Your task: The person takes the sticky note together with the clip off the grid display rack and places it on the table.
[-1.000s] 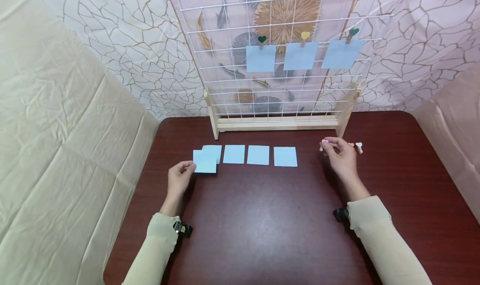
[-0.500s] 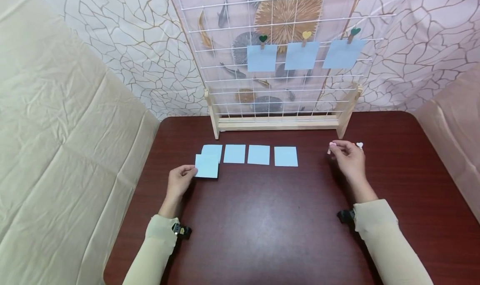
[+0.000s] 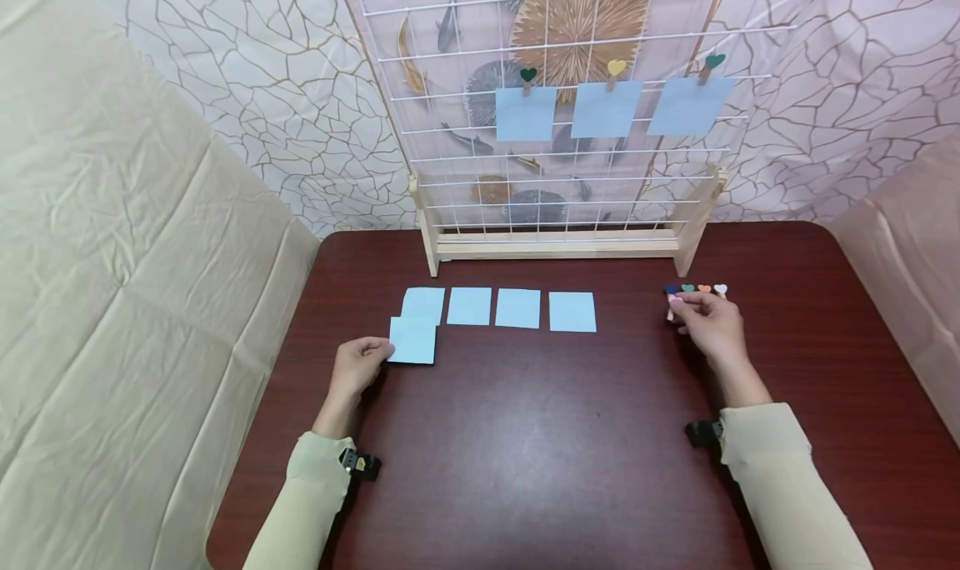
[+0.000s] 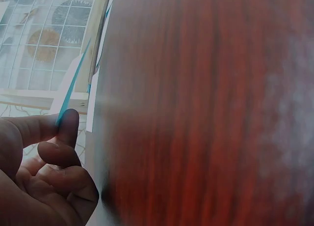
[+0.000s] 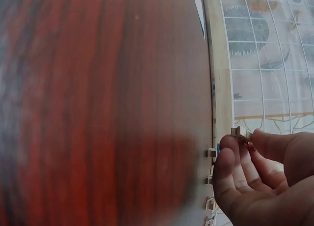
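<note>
Room over the near tabletop [image 3: 525, 470], but a wire rack [image 3: 558, 245] behind the paper squares [image 3: 517, 308].

Upper limbs, covering: long sleeves, plain pale cream, in soft fabric with light creasing. The left sleeve [image 3: 296, 507] ends at the wrist in a broad, slightly flared cuff. The right sleeve [image 3: 791, 495] is of matching colour and terminates in a similar broad cuff with an uneven edge.

Wrist-mounted units: one per side, fitted at the inner edge of the cuff. The left wrist unit [image 3: 364, 465] has a compact black housing, a small bright spot and a small yellow marking. The right wrist unit [image 3: 703, 433] is a black, block-shaped housing; finer detail is too small to resolve.

Left hand [image 3: 356, 367] and right hand [image 3: 717, 329]: bare.
</note>
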The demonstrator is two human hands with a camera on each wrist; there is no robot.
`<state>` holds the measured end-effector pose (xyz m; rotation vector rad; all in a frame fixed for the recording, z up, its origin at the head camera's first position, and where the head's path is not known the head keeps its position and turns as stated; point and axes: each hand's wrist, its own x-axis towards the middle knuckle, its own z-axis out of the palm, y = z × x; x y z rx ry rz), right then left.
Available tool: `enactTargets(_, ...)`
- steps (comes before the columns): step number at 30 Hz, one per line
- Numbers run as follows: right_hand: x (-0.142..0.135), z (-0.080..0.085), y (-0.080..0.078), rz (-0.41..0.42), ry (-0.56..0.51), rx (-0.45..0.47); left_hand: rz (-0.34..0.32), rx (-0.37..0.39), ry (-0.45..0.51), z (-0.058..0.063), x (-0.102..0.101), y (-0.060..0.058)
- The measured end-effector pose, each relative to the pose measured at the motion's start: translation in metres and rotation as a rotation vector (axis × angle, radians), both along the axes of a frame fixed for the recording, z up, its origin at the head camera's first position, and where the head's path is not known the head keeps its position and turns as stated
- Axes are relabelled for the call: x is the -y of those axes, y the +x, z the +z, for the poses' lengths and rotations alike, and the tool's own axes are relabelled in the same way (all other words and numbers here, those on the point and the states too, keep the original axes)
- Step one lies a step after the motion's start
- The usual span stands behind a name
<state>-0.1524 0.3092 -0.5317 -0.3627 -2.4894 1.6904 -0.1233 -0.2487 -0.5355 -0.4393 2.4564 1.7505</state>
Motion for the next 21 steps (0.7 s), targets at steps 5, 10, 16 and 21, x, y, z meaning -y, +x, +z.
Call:
enactTargets(5,-0.0032,-0.0016,0.0013,0.043,0.008,0.042,-0.007,0.024,-0.019,-0.0011,0.0031,0.0013)
enactTargets(10,-0.0057,-0.0038,0.0017,0.079,0.049,0.074,-0.023,0.035,-0.029,-0.0003,0.0038,0.0017)
enactTargets(16,-0.0080,-0.0038,0.0002,0.100,0.081,0.089,-0.028,0.041,-0.089,-0.0006,0.0023,0.0009)
enactTargets(21,-0.0088,-0.0028,-0.0005,0.115,0.075,0.098,-0.041,0.043,-0.179,-0.0020,0.0013,0.0016)
